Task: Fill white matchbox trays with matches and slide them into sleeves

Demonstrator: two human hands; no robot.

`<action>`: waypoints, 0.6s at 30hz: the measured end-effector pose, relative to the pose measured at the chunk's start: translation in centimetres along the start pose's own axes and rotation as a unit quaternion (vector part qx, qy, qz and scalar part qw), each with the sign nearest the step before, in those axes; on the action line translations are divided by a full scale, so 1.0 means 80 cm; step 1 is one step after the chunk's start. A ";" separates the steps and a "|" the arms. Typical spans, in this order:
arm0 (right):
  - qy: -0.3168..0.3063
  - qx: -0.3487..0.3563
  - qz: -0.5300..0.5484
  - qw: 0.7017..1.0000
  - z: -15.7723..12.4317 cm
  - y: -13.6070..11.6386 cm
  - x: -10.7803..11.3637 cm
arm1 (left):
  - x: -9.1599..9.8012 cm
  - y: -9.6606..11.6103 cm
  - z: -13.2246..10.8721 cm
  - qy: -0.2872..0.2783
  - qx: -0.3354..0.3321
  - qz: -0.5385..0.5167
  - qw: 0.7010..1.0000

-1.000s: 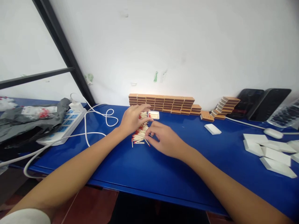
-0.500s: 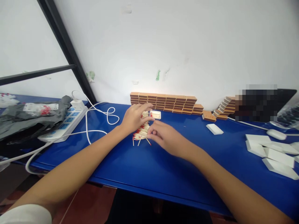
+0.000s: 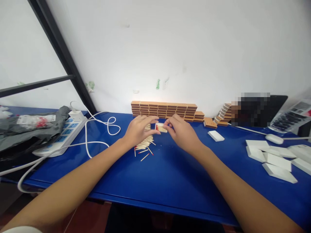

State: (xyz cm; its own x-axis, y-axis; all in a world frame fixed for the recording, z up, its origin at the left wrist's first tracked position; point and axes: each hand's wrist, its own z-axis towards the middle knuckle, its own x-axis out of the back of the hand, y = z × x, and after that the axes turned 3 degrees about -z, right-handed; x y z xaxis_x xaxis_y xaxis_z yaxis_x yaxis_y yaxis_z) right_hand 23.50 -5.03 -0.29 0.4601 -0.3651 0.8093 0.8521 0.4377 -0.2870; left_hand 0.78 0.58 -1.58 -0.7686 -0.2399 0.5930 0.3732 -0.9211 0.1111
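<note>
A small white matchbox tray (image 3: 160, 124) with red-tipped matches in it lies in front of the stacked boxes. My left hand (image 3: 138, 130) curves around its left end, thumb and forefinger on either side of the tray's corner. At the tray's right end is my right hand (image 3: 181, 131), its fingers pinched together on the ends of matches over the tray. The fingertips partly cover that end. Under and beside my left hand spreads a pile of loose matches (image 3: 146, 142); several stray ones lie at its front edge.
Matchboxes (image 3: 167, 108) stand in a row of stacks against the wall, with a leaning stack (image 3: 224, 113) farther right. White trays (image 3: 278, 161) lie at the right, a single one (image 3: 216, 136) nearer. A power strip (image 3: 62, 137), white cables and a grey bag (image 3: 34, 124) occupy the left.
My right hand has moved from the match pile to the right end of the tray. My left hand has come to the tray's left end. The view has shifted slightly.
</note>
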 end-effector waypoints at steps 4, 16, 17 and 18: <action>0.016 0.008 0.005 1.000 0.000 -0.001 0.002 | 0.001 0.000 0.000 0.001 0.007 -0.008 1.000; -0.174 0.091 0.181 0.964 -0.029 -0.057 -0.006 | 0.007 -0.012 0.000 -0.001 0.074 0.023 0.997; -0.196 0.089 0.181 0.960 -0.032 -0.060 -0.010 | 0.006 -0.013 0.000 -0.001 0.071 0.024 0.997; -0.211 0.088 0.182 0.956 -0.034 -0.063 -0.013 | 0.006 -0.014 0.000 -0.003 0.067 0.023 0.997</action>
State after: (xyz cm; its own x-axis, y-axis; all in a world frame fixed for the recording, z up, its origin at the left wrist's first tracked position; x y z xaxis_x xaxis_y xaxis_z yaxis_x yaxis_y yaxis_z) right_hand 19.44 -9.11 -1.10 0.5452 0.1860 0.8174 0.5824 0.6173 -0.5289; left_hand 0.02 1.47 -1.41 -0.7464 -0.2790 0.6042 0.4744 -0.8598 0.1891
